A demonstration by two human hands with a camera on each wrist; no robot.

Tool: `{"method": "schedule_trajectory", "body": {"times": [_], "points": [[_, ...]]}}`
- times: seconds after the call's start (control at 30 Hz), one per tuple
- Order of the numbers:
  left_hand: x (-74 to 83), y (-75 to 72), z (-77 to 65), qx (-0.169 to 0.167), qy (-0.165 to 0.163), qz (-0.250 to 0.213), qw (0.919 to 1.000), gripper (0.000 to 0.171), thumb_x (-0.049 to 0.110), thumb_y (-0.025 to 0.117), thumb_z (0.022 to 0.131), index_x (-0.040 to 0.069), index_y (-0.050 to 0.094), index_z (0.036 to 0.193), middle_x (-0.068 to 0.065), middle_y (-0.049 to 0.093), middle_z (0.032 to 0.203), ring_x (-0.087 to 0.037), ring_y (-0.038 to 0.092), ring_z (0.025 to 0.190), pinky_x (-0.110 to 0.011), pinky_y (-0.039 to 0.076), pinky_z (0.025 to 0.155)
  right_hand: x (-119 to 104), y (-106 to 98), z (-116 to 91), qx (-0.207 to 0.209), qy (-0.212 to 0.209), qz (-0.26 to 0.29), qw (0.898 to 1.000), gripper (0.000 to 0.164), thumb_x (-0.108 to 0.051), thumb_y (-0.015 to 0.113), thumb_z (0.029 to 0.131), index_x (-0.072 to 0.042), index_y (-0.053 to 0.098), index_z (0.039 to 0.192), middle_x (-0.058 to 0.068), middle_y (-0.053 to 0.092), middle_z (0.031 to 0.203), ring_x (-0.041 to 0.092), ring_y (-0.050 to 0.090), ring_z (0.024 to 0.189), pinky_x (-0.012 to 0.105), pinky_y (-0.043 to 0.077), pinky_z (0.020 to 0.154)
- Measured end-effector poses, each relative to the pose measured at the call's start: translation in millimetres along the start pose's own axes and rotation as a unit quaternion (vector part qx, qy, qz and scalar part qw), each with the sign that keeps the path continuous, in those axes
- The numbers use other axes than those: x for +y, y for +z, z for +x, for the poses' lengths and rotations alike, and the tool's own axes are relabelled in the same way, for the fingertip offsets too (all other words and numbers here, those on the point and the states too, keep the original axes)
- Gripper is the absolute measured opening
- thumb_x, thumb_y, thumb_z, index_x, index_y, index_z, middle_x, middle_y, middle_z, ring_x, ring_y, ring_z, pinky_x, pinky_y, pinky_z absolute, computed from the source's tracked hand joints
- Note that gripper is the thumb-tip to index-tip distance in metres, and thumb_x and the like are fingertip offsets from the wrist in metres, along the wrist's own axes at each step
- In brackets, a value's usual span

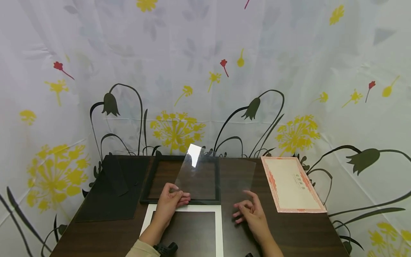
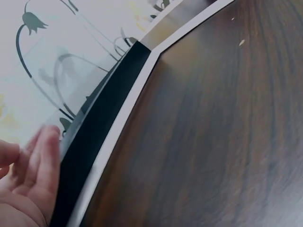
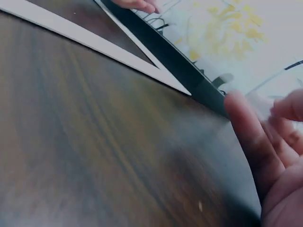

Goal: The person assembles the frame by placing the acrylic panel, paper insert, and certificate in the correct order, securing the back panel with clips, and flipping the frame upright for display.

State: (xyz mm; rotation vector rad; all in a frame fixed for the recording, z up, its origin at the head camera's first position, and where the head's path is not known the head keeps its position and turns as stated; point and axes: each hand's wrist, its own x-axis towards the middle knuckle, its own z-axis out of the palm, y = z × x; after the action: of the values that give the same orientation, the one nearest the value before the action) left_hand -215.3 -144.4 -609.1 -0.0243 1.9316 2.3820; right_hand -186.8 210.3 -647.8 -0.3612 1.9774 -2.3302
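Observation:
A clear plastic sheet, glare at its upper left, is raised and tilted between my two hands. My left hand pinches its lower left edge between thumb and fingers. At its lower right, my right hand pinches the other edge, thumb and index finger close together. Behind and below the sheet lies an empty black picture frame, its dark side also in the left wrist view. A white mat border lies nearest me, against the frame's front side.
On the left of the dark wooden table lies a black backing board with its stand flap. A cream certificate with an orange-pink border lies at the right. A flower-printed curtain hangs behind the table.

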Motion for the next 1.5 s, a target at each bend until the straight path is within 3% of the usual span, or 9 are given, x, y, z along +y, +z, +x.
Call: {"method": "schedule_trajectory", "body": {"times": [0.1, 0.3, 0.53, 0.67, 0.77, 0.93, 1.03, 1.27, 1.5], "points": [[5.5, -3.4, -1.0, 0.011, -0.004, 0.051, 0.9986, 0.03, 0.011, 0.058, 0.103, 0.002, 0.036, 0.121, -0.031, 0.072, 0.111, -0.044, 0.073, 0.097, -0.042, 0.062, 0.081, 2, 8, 6, 0.037, 0.004, -0.023, 0.999, 0.054, -0.016, 0.06, 0.103, 0.0, 0.03, 0.145, 0.036, 0.065, 0.113, 0.042, 0.074, 0.083, 0.052, 0.06, 0.069], [17.3, -9.6, 0.0, 0.042, -0.009, 0.173, 0.984, 0.022, 0.018, 0.064, 0.101, 0.008, 0.052, 0.115, -0.022, 0.074, 0.103, -0.032, 0.073, 0.075, -0.038, 0.061, 0.068, 2, 6, 17, 0.055, -0.007, -0.015, 0.998, 0.049, -0.017, 0.058, 0.104, 0.0, 0.034, 0.144, 0.036, 0.067, 0.114, 0.042, 0.074, 0.082, 0.05, 0.061, 0.072], [28.4, -20.1, 9.3, 0.055, 0.011, 0.365, 0.9294, 0.018, 0.03, 0.076, 0.092, 0.017, 0.067, 0.102, -0.005, 0.068, 0.082, -0.018, 0.06, 0.059, -0.031, 0.048, 0.056, 4, -5, 21, 0.044, -0.001, 0.05, 0.998, 0.051, -0.009, 0.057, 0.103, 0.005, 0.029, 0.143, 0.035, 0.068, 0.111, 0.029, 0.076, 0.075, 0.045, 0.062, 0.07], [39.5, -34.7, 14.8, 0.041, 0.004, 0.392, 0.9189, 0.016, 0.031, 0.073, 0.094, 0.018, 0.069, 0.103, -0.004, 0.068, 0.082, -0.018, 0.061, 0.064, -0.032, 0.047, 0.059, 5, -5, 22, 0.035, -0.004, 0.061, 0.998, 0.052, -0.009, 0.056, 0.104, 0.006, 0.027, 0.144, 0.033, 0.069, 0.111, 0.026, 0.076, 0.075, 0.043, 0.062, 0.069], [49.2, -55.0, 23.2, 0.056, 0.015, 0.422, 0.9048, 0.015, 0.03, 0.068, 0.098, 0.017, 0.069, 0.105, -0.006, 0.068, 0.085, -0.018, 0.06, 0.068, -0.032, 0.046, 0.06, 5, -6, 22, 0.038, -0.005, 0.074, 0.996, 0.051, -0.008, 0.055, 0.104, 0.006, 0.027, 0.144, 0.03, 0.071, 0.108, 0.024, 0.076, 0.072, 0.04, 0.062, 0.068], [64.9, -95.9, 44.1, 0.119, 0.044, 0.487, 0.8641, 0.02, 0.028, 0.063, 0.1, 0.011, 0.068, 0.107, -0.008, 0.069, 0.095, -0.022, 0.06, 0.079, -0.035, 0.045, 0.069, 4, -8, 21, 0.036, -0.004, 0.095, 0.995, 0.048, -0.006, 0.054, 0.104, 0.004, 0.028, 0.144, 0.022, 0.075, 0.105, 0.023, 0.075, 0.072, 0.038, 0.062, 0.068], [67.2, -115.7, 57.8, 0.129, 0.043, 0.513, 0.8473, 0.025, 0.026, 0.062, 0.1, 0.004, 0.068, 0.11, -0.015, 0.07, 0.101, -0.03, 0.064, 0.088, -0.043, 0.049, 0.076, 3, -10, 21, 0.037, 0.001, 0.1, 0.994, 0.049, -0.006, 0.054, 0.104, 0.003, 0.028, 0.145, 0.019, 0.075, 0.105, 0.023, 0.075, 0.072, 0.038, 0.062, 0.068], [64.4, -133.7, 83.7, 0.074, -0.026, 0.569, 0.8187, 0.045, 0.028, 0.059, 0.101, -0.009, 0.061, 0.125, -0.029, 0.066, 0.12, -0.044, 0.064, 0.106, -0.056, 0.051, 0.089, 4, -14, 21, 0.032, 0.005, 0.101, 0.994, 0.049, -0.007, 0.053, 0.105, 0.002, 0.028, 0.146, 0.022, 0.074, 0.107, 0.023, 0.075, 0.074, 0.038, 0.062, 0.069], [57.5, -130.7, 102.8, 0.041, -0.028, 0.62, 0.7834, 0.049, 0.027, 0.062, 0.099, -0.013, 0.06, 0.127, -0.033, 0.063, 0.126, -0.048, 0.061, 0.113, -0.058, 0.05, 0.095, 1, -14, 23, 0.032, 0.009, 0.13, 0.991, 0.047, -0.003, 0.048, 0.106, 0.002, 0.026, 0.147, 0.013, 0.077, 0.104, 0.022, 0.075, 0.074, 0.035, 0.062, 0.069]]}}
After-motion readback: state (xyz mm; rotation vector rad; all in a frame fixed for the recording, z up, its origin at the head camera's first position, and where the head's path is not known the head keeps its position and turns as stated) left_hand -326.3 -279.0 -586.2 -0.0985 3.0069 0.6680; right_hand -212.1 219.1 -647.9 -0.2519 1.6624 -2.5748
